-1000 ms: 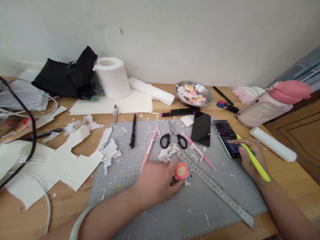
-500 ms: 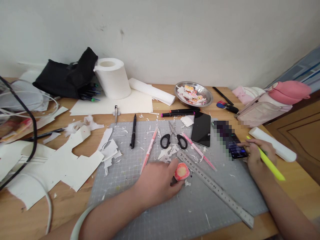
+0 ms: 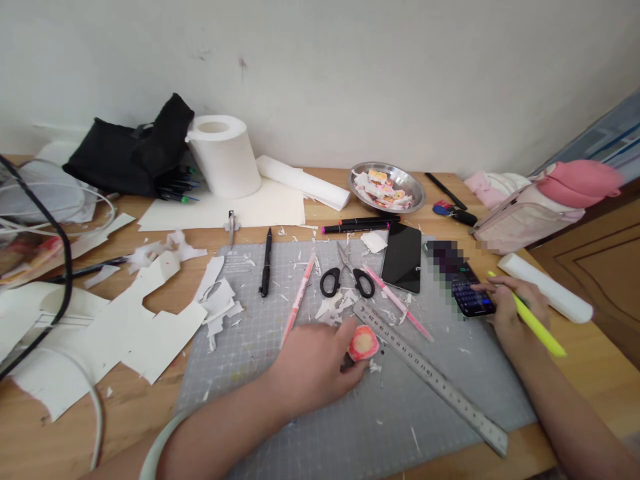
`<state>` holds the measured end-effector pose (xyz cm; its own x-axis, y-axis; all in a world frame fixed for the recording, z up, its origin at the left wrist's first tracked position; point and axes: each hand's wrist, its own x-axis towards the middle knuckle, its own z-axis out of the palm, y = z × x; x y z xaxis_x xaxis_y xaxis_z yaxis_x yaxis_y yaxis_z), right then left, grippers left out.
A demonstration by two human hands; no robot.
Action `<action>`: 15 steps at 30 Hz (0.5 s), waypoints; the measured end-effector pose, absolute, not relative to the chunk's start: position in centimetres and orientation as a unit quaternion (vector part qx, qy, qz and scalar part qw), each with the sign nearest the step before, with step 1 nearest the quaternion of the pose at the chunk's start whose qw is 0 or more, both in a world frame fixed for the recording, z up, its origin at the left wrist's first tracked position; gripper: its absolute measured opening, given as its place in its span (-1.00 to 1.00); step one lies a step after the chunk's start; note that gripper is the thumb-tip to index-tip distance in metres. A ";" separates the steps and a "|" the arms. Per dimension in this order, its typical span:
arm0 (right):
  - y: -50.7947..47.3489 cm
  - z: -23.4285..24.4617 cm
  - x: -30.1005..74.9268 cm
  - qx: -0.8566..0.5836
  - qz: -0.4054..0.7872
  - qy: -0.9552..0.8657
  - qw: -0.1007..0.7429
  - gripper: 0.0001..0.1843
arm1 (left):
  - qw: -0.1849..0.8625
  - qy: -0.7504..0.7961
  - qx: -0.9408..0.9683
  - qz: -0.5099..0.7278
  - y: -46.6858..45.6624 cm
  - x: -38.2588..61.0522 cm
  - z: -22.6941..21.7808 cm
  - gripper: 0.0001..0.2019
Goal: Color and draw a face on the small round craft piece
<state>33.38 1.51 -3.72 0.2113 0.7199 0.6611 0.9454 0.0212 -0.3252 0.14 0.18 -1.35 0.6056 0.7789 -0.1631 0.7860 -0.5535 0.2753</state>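
My left hand (image 3: 317,367) rests on the grey cutting mat (image 3: 360,433), its thumb and fingers closed around a small paper cutout (image 3: 363,343) coloured red with a pale yellow middle. At the right, my right hand (image 3: 517,317) grips a bright yellow pen (image 3: 540,325), which slants down to the right. Its index finger touches the lit keypad of a phone (image 3: 473,293), whose upper part is blurred out. A steel ruler (image 3: 435,380) lies slantwise between my hands. Black-handled scissors (image 3: 345,273) lie open above the cutout, with pink pens (image 3: 300,297) on either side.
A dark tablet-like device (image 3: 403,260) lies near the phone. Behind are a metal bowl (image 3: 417,190) of coloured cutouts, black markers (image 3: 355,227), a toilet roll (image 3: 227,160) and a black pen bag (image 3: 120,157). Cut paper (image 3: 165,333) and cables cover the left; a pink bag (image 3: 530,217) stands right.
My right index finger has shifted slightly left on the phone's keypad, and the yellow pen has moved a little with the hand. My left hand and the cutout stay in place.
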 end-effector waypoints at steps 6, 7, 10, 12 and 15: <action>1.6 -4.3 34.2 -0.635 -0.138 -0.663 0.372 -0.71 | 0.160 0.444 0.882 -0.005 0.2 0.1 -1.4 -0.78; 1.6 -4.3 34.3 -0.630 -0.136 -0.667 0.374 -0.72 | 0.161 0.443 0.882 -0.007 0.2 0.1 -1.4 -0.78; 1.6 -4.5 34.4 -0.630 -0.132 -0.670 0.371 -0.72 | 0.161 0.442 0.882 -0.008 0.2 0.2 -1.4 -0.79; 1.6 -4.6 34.5 -0.638 -0.129 -0.665 0.365 -0.71 | 0.162 0.443 0.882 -0.009 0.2 0.2 -1.3 -0.78; 1.6 -4.5 34.4 -0.649 -0.120 -0.663 0.353 -0.69 | 0.167 0.446 0.879 -0.017 0.2 0.2 -1.2 -0.78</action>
